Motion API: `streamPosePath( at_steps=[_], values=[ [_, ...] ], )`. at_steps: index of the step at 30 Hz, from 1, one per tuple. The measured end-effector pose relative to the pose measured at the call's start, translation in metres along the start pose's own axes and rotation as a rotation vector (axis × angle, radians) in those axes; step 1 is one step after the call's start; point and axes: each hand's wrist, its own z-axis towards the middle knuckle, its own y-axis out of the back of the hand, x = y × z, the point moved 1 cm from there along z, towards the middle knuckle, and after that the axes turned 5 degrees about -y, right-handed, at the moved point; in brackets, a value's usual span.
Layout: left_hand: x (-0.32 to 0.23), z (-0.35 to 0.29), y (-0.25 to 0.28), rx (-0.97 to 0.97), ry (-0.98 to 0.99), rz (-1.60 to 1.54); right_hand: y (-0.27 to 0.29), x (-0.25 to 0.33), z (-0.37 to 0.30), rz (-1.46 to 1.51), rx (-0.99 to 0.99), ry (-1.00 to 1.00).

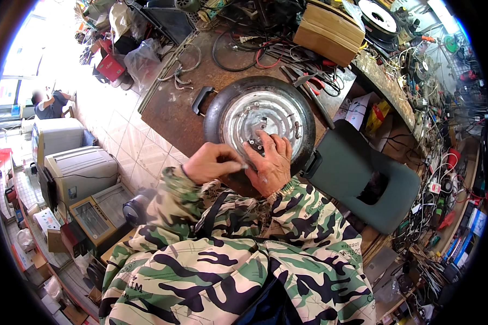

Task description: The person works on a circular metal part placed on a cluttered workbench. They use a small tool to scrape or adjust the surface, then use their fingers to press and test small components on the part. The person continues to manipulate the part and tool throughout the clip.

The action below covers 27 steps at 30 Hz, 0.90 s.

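A round black pan [303, 103] with two black side handles lies on the brown workbench in front of me, its silvery metal disc [244, 116] facing up. Small posts and screws stick up from this disc. My right hand [272, 169] rests over the near part of the disc, fingers bent and apart, with the fingertips by the small posts near the centre. Beside it, at the pan's near left rim, my left hand [209, 163] is closed in a pinch of thumb and forefinger. Whatever is between those fingertips is too small to make out.
Pliers with red handles [312, 81] and cables lie behind the pan, near a cardboard box [329, 31]. A dark green stool [358, 173] stands at the right, beside cluttered shelves. White appliances [84, 170] stand on the left; a person [51, 104] sits farther off.
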Motion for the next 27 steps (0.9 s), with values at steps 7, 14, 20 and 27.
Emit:
streamPosePath(
  at_steps=[7,14,20,27],
  values=[
    [0.002,-0.003,0.011,-0.425,-0.120,-0.565,0.000,0.000,-0.002,-0.033,-0.007,0.024],
    [0.020,0.030,0.004,-0.638,-0.032,-0.040,0.008,0.011,0.008,-0.037,0.034,-0.010],
    [0.012,0.038,-0.005,-0.648,-0.024,0.269,-0.006,0.028,0.011,0.161,-0.032,-0.243],
    [0.016,0.037,-0.003,-0.658,-0.072,0.303,-0.018,0.034,0.008,-0.200,-0.136,-0.115]
  ],
)
